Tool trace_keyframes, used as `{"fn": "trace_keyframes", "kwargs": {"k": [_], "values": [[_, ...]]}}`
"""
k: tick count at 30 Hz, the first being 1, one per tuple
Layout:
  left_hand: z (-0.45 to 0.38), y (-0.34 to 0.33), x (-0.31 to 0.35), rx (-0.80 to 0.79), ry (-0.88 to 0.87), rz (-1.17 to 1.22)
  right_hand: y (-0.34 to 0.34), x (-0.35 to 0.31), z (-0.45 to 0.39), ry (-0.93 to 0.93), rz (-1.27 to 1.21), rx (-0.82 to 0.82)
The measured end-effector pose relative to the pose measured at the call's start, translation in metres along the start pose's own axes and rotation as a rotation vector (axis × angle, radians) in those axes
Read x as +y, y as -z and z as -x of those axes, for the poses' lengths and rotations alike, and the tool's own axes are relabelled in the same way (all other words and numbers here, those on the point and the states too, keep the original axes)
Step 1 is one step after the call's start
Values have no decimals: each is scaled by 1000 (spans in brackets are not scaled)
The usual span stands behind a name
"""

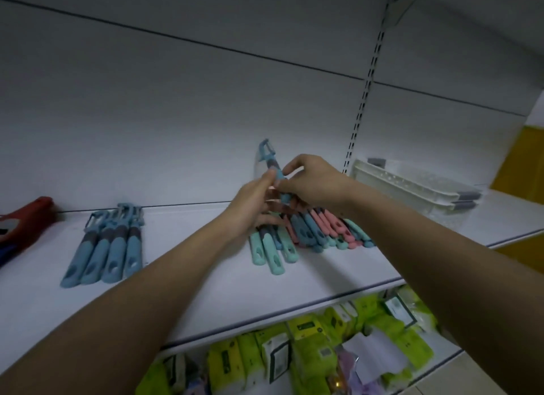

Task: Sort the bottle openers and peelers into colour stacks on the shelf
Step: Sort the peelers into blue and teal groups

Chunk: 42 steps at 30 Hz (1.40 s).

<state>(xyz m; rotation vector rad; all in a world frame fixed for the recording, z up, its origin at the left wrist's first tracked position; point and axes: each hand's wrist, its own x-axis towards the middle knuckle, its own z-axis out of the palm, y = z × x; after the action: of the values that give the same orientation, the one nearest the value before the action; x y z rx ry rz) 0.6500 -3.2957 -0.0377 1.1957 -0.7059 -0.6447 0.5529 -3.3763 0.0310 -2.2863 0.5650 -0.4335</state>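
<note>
Lifting blue peeler (269, 162) above mixed pile (318, 229), likely to free it for sorting. Right hand (312, 182) pinches handle; left hand (253, 206) fingers also on it, steadying. Blue stack (106, 250) well left of pile on shelf (206, 277), probable destination.

bare white shelf surface (188, 265) lies open between the row of four blue grey-necked peelers (104, 247) on the left and the mixed pile of mint, blue and pink handled tools (312, 232). a red object (26, 221) blocks the far left, stacked white plastic trays (412, 185) the right. both forearms cross the front edge.
</note>
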Motion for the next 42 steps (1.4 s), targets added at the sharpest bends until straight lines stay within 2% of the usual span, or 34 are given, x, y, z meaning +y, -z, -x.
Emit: {"fn": "trace_keyframes", "kwargs": {"k": [3, 7, 12, 18, 20, 24, 29, 35, 40, 42], "values": [[7, 3, 2, 56, 8, 86, -7, -11, 5, 41, 87, -4], [3, 20, 7, 181, -3, 134, 1, 2, 2, -13, 318, 117], [-3, 25, -3, 235, -23, 10, -14, 18, 2, -116, 517, -15], [-7, 17, -6, 257, -115, 12, -52, 19, 0, -91, 737, -85], [-8, 17, -5, 284, -143, 28, -48, 18, -8, -137, 674, -103], [-6, 24, 1, 338, -226, -1, -19, 10, -16, -238, 373, -94], [-19, 29, -4, 424, -282, -55, -10, 8, -11, -191, 286, -154], [-27, 31, -14, 487, -211, -96, -33, 16, -20, -61, 295, -207], [-34, 37, -19, 589, -213, -174, -39, 25, -22, -94, -103, -448], [-37, 41, -22, 619, -223, -232, -38, 32, -32, -26, -68, -318]]}}
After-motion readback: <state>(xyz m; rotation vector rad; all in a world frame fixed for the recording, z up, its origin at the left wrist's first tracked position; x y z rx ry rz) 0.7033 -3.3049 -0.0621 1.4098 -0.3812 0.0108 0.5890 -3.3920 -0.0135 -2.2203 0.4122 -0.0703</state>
